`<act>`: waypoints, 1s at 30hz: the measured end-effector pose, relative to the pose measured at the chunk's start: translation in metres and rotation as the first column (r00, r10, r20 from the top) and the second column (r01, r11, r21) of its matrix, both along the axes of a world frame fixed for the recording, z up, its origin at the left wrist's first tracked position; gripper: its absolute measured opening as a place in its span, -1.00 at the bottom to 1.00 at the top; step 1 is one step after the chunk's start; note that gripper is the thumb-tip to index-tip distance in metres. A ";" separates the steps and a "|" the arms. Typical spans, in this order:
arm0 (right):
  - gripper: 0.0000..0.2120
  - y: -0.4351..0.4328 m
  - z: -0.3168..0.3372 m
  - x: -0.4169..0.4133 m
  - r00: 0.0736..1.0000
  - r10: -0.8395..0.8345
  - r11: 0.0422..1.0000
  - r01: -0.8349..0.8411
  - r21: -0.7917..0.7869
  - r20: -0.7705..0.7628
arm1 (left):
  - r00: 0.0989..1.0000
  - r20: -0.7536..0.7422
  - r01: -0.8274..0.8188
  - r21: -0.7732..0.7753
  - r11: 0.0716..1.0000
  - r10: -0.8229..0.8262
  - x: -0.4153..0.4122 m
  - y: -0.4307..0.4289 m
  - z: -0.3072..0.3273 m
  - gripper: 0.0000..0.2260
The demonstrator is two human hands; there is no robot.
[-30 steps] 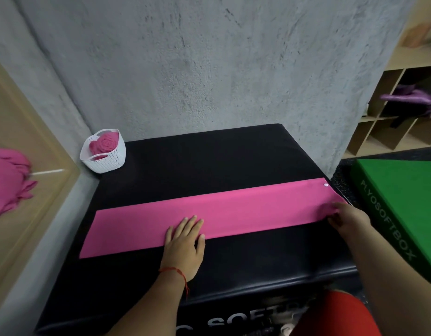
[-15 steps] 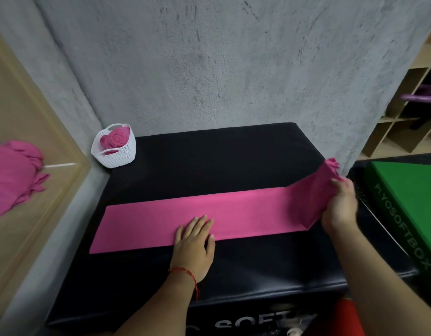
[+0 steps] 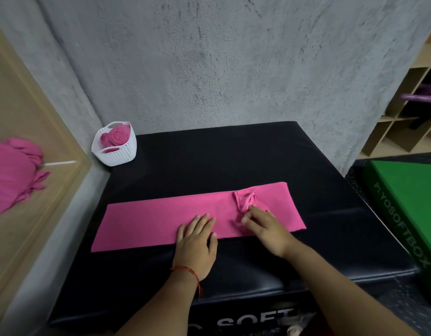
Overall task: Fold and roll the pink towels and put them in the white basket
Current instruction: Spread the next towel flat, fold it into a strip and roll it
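The left hand [image 3: 196,241] presses flat on the pink towel [image 3: 149,221]. The right hand [image 3: 265,226] pinches its rumpled folded-over end, whose creases could skew the roll.

Fig.: black padded box [image 3: 233,161], ctr, w/ white lettering on its near face, partly cut off; grey concrete wall [image 3: 209,69] behind it. Rt: green box [image 3: 408,190] marked PLYOSOFTBOX, just beside the black one; far rt, wooden cubby shelves [image 3: 379,146] w/ a purple item [image 3: 420,97] in one compartment. Lt: light wooden panel [image 3: 20,93] set along the wall.
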State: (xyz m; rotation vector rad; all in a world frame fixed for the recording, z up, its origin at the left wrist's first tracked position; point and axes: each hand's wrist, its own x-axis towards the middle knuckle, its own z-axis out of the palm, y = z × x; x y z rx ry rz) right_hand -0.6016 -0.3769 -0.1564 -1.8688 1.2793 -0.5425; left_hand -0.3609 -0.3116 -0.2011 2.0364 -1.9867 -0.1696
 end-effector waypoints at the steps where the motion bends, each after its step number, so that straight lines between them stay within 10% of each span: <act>1: -0.88 -0.003 0.006 -0.005 0.994 -0.073 0.997 0.073 0.010 0.085 | 1.000 0.003 -0.002 0.005 1.000 0.002 0.000 0.000 0.001 -0.51; 7: -0.62 -0.026 0.010 -0.048 0.760 -0.643 0.766 0.635 -0.097 -0.097 | 1.000 -0.012 0.016 0.084 0.996 -0.015 -0.002 0.002 0.010 -0.53; 10: -0.39 -0.042 0.019 -0.061 0.766 -0.625 0.745 0.643 0.177 -0.154 | 0.996 -0.001 0.089 0.133 0.987 -0.090 0.008 -0.006 0.031 -0.58; 18: -0.80 -0.075 0.027 -0.076 0.843 -0.537 0.768 0.474 0.430 0.029 | 0.990 0.082 -0.137 0.359 0.923 0.115 0.130 -0.087 0.065 -0.40; 30: -0.68 -0.249 0.162 0.014 0.960 -0.211 0.953 0.161 -0.257 -0.183 | 0.992 -0.114 -0.001 0.477 0.879 0.062 0.153 -0.118 0.074 -0.65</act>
